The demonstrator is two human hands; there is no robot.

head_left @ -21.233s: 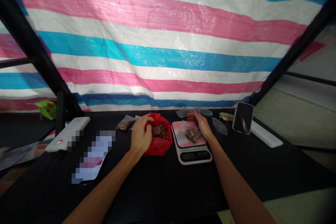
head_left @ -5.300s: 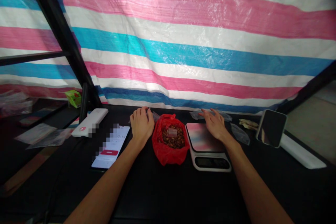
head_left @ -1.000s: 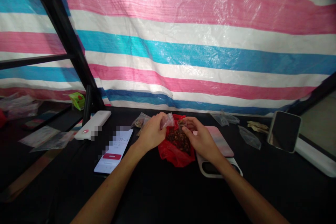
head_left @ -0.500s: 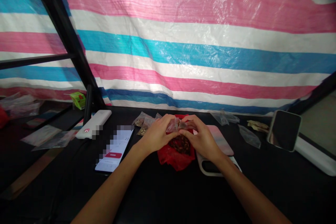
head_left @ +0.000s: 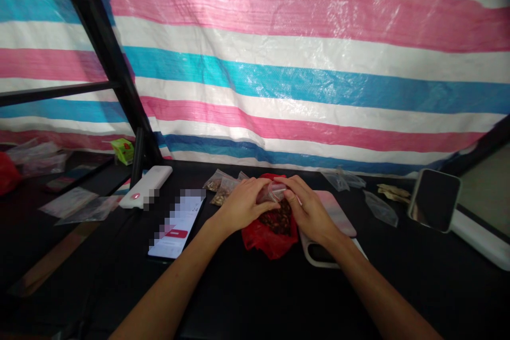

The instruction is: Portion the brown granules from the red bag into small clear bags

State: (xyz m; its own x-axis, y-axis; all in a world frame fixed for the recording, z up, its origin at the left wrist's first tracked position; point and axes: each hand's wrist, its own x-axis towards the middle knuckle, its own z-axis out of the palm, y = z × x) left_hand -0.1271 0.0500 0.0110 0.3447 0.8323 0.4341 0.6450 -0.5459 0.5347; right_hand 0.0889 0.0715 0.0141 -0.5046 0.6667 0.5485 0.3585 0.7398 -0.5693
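Between my two hands is a small clear zip bag (head_left: pixel 274 190), held above an opened red plastic bag (head_left: pixel 268 241). Brown seed-like bits (head_left: pixel 279 218) fill the red bag. My left hand (head_left: pixel 245 202) pinches the zip bag from the left, thumb toward the opening. On the other side, my right hand (head_left: pixel 307 207) closes its fingers on the bag's right edge. What the zip bag contains is too small to make out. Just left of my left hand lie filled zip bags (head_left: pixel 224 191) with brown bits inside.
A lit phone (head_left: pixel 177 228) and a white power bank (head_left: pixel 146 186) lie to the left. Right of the red bag is a pinkish phone case (head_left: pixel 334 212). Farther right are clear bags (head_left: pixel 380 208) and a dark-screened device (head_left: pixel 434 201). A striped tarp (head_left: pixel 303 85) hangs behind.
Both hands have shifted slightly around the zip bag, and its clear plastic now shows more between them. The whole view has drifted a little; the objects on the table stay put.
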